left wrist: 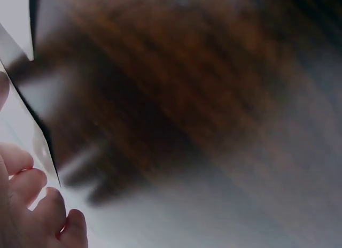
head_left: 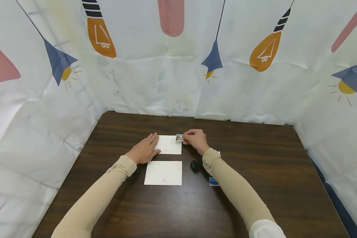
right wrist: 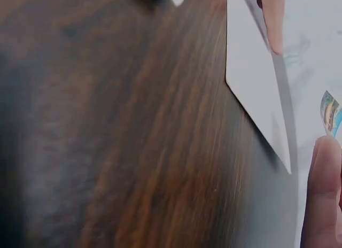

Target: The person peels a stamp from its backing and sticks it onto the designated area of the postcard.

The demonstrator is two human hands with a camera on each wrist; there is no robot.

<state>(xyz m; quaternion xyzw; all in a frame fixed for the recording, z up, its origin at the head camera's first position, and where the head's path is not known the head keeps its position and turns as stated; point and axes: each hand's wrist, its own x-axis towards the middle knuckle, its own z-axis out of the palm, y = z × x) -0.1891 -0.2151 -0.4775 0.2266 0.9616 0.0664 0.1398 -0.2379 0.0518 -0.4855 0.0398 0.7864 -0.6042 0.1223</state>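
Two white cards lie one behind the other on the table. On the far card (head_left: 168, 148), my left hand (head_left: 144, 148) rests with straight fingers over its left edge. A small colourful picture stamp (head_left: 179, 137) is pinched between the thumb and fingers of my right hand (head_left: 197, 138), and it overlaps the card's top right corner in the head view. Seen from the right wrist, the stamp (right wrist: 330, 111) curves up from a fingertip, beside the white card (right wrist: 254, 71). The near card (head_left: 163, 173), with a tiny mark at its lower edge, lies closer to me, untouched.
By my right forearm sits a small dark object (head_left: 196, 165), partly hidden. A blue picture piece (head_left: 213, 181) and a white corner (head_left: 219, 153) peek out around the sleeve. Behind the brown wooden table (head_left: 131, 125) hangs a white printed curtain (head_left: 178, 86).
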